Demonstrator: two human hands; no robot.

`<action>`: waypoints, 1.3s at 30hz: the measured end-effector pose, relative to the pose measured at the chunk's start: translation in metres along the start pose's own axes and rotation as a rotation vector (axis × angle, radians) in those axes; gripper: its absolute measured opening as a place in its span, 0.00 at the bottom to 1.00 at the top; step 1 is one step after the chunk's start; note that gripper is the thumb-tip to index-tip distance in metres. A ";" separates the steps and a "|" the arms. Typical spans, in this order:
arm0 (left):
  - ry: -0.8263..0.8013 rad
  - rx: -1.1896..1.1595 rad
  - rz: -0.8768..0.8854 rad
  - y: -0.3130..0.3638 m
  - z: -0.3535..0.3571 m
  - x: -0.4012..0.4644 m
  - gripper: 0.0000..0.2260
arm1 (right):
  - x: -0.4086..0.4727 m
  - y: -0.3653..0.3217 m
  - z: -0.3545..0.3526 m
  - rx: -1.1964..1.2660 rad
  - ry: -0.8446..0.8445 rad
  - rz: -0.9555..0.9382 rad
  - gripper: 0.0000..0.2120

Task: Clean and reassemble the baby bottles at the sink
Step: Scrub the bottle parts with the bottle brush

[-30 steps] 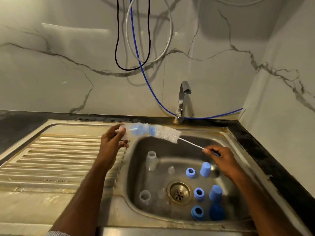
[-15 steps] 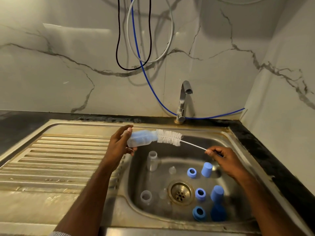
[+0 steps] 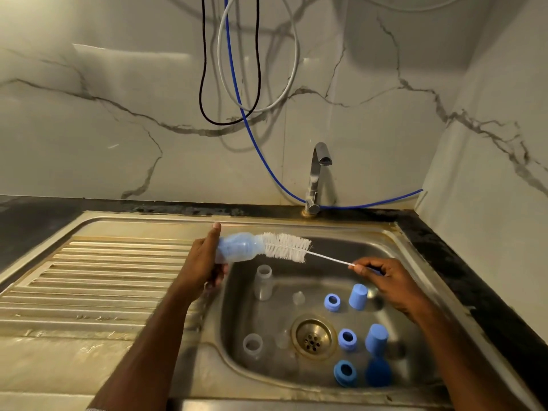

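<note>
A clear baby bottle [image 3: 237, 249] is lying nearly level above the sink's left rim, its mouth pointing right toward the basin, and the left hand [image 3: 204, 264] is gripping its base end with curled fingers and the thumb lying over the top. A white bottle brush [image 3: 286, 247] is running along the same long axis, its tip inside the bottle (most of the bristles are showing outside the mouth), with the wire stem slanting down and right to the right hand [image 3: 391, 281], whose fingers are pinching the handle. So the coming stroke looks to be a push leftward along that line, and the right hand is the one placed to drive it. Down in the sink [image 3: 394, 232] I am counting two more clear bottles, three blue collar rings, three blue caps and two small clear teats near the drain [image 3: 312, 336]. The tap [image 3: 317, 176] is standing behind, well apart from the bottle.
</note>
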State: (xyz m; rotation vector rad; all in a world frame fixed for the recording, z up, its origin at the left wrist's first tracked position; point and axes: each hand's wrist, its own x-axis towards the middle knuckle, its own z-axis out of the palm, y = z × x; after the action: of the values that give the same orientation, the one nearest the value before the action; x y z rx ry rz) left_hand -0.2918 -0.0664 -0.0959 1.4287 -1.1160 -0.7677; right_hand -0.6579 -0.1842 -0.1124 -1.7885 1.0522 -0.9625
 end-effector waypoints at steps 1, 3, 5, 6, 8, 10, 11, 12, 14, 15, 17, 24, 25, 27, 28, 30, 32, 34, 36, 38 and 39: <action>-0.010 0.039 -0.061 -0.001 -0.001 0.000 0.33 | 0.000 0.000 0.000 -0.002 -0.004 0.007 0.05; 0.065 0.065 -0.069 -0.003 0.003 0.002 0.30 | -0.001 0.000 0.001 -0.005 -0.011 0.011 0.04; 0.178 -0.029 0.067 0.001 0.007 0.003 0.18 | 0.000 0.000 0.004 -0.023 -0.019 -0.001 0.04; 0.206 -0.101 0.135 0.004 0.005 0.004 0.14 | 0.001 0.000 0.005 -0.030 -0.019 -0.005 0.04; 0.194 -0.219 0.199 0.007 -0.001 0.005 0.13 | 0.002 0.002 0.007 -0.029 0.002 0.005 0.04; 0.089 -0.279 0.206 0.005 -0.005 0.003 0.13 | 0.004 0.005 0.006 -0.024 0.045 0.024 0.04; 0.026 -0.282 0.210 0.005 -0.005 0.001 0.14 | 0.005 0.006 0.005 -0.024 0.067 0.030 0.04; -0.013 -0.252 0.218 0.005 -0.003 0.000 0.16 | 0.006 0.008 0.004 -0.028 0.082 0.034 0.04; -0.019 -0.157 0.226 0.005 0.002 0.000 0.21 | 0.005 0.009 0.004 -0.039 0.087 0.038 0.05; -0.009 -0.139 0.214 0.006 0.005 0.000 0.20 | 0.004 0.009 0.004 -0.036 0.081 0.038 0.05; 0.021 -0.201 0.172 0.008 0.005 0.000 0.17 | 0.003 0.010 0.003 -0.005 0.061 0.035 0.06; 0.134 -0.249 0.003 -0.003 -0.004 0.004 0.22 | 0.006 0.009 0.006 0.007 0.085 0.049 0.06; 0.115 -0.246 0.018 -0.002 0.002 0.003 0.21 | 0.007 0.009 0.010 -0.005 0.077 0.041 0.05; 0.144 -0.261 0.049 0.001 0.005 0.003 0.21 | 0.008 0.011 0.008 0.002 0.109 0.044 0.05; 0.183 -0.285 0.045 0.003 0.003 0.003 0.21 | 0.010 0.012 0.003 0.010 0.146 0.055 0.04; 0.246 -0.334 0.021 0.004 -0.001 0.004 0.21 | 0.011 0.015 -0.002 -0.003 0.181 0.071 0.05; 0.236 -0.313 0.029 0.004 0.005 0.002 0.21 | 0.010 0.014 0.008 -0.042 0.153 0.059 0.05; 0.213 -0.244 0.067 0.004 0.016 -0.001 0.21 | 0.011 0.016 0.016 -0.081 0.142 0.033 0.05; 0.233 -0.198 0.093 0.006 0.018 0.000 0.20 | 0.014 0.020 0.011 -0.079 0.176 0.052 0.04; 0.259 -0.203 0.101 0.009 0.016 0.003 0.18 | 0.017 0.023 0.003 -0.080 0.200 0.074 0.04; 0.262 -0.202 0.104 0.009 0.016 0.004 0.18 | 0.016 0.022 0.005 -0.082 0.186 0.076 0.05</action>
State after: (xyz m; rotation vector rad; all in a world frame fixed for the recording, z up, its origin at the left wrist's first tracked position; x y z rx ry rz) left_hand -0.3072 -0.0753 -0.0899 1.2501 -0.8770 -0.5827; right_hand -0.6536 -0.2043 -0.1309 -1.7366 1.2833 -1.0677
